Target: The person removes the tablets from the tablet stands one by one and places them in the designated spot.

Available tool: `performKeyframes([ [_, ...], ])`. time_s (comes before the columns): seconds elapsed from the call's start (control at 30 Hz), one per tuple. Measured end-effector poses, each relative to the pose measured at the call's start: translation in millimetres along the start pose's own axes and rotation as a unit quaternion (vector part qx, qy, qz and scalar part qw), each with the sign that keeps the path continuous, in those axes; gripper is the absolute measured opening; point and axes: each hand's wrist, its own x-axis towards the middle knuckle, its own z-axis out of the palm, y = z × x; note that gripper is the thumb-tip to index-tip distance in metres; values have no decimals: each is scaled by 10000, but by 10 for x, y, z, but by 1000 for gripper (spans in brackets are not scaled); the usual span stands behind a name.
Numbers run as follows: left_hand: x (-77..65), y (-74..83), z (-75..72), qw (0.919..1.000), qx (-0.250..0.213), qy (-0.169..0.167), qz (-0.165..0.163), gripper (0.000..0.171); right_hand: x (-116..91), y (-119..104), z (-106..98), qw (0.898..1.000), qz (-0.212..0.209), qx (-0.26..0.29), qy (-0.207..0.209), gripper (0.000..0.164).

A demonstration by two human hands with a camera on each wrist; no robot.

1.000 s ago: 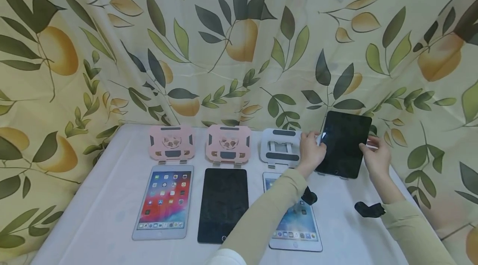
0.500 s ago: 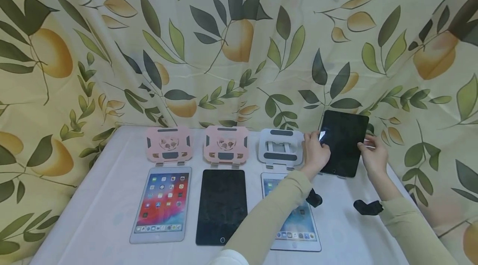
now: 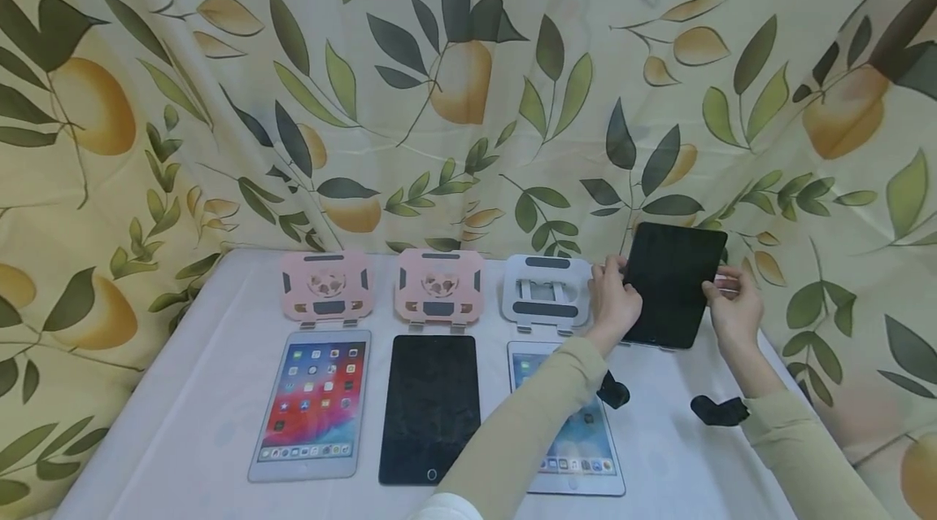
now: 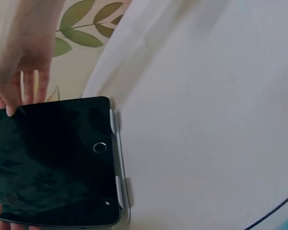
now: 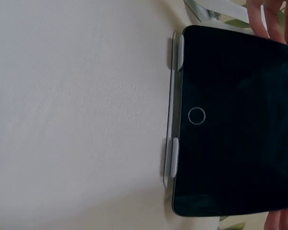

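Observation:
A black-fronted tablet leans upright against the stand at the table's right rear. Two small grey lips on that stand hold the tablet's lower edge, beside its round home button. My left hand grips the tablet's left edge, thumb towards the screen. On the opposite edge, my right hand holds it between thumb and fingers. The left wrist view shows the right hand's fingers reaching behind the tablet. Most of the stand is hidden behind it.
Along the back stand two pink stands and a white stand. Before them lie a lit white tablet, a black tablet and another lit tablet, partly under my left sleeve. A patterned curtain hangs behind the table.
Both hands keep their hold on the tablet at the stand. Its angle shifts slightly, and the bright glint near its left edge is gone. The head view drifts a little.

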Motion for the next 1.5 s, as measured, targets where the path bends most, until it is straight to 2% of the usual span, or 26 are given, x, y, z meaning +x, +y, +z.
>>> performKeyframes([
  [0.17, -10, -48, -18, 9985, 164, -14, 527, 31, -13, 24, -99, 9983, -118, 481, -306, 30],
  [0.33, -3, -90, -14, 9967, 183, -31, 784, 32, -18, 29, -176, 9979, -264, 422, -408, 34],
  [0.4, -2, -107, -9, 9967, 149, -42, 802, 33, -27, 33, -172, 9972, -232, 634, -334, 34],
  [0.57, -20, -140, -48, 9969, -66, -21, 784, 33, -58, 24, -144, 9962, -372, 713, -323, 34],
  [0.63, -39, -136, -70, 9968, -168, -49, 780, 33, -66, 7, -158, 9968, -506, 510, -357, 33],
  [0.93, -185, -37, -113, 9947, -598, -343, 761, 31, -124, -32, -373, 9953, -710, 462, -459, 34],
  [1.1, -282, -18, -166, 9947, -588, -571, 625, 31, -238, 28, -504, 9904, -828, 693, -864, 33],
  [1.33, -435, -52, -257, 9922, -470, -981, 615, 26, -421, 103, -668, 9878, -945, 17, -1240, 29],
  [1.5, -560, -94, -296, 9906, -406, -1151, 611, 25, -508, 147, -733, 9829, -998, -55, -1546, 30],
])
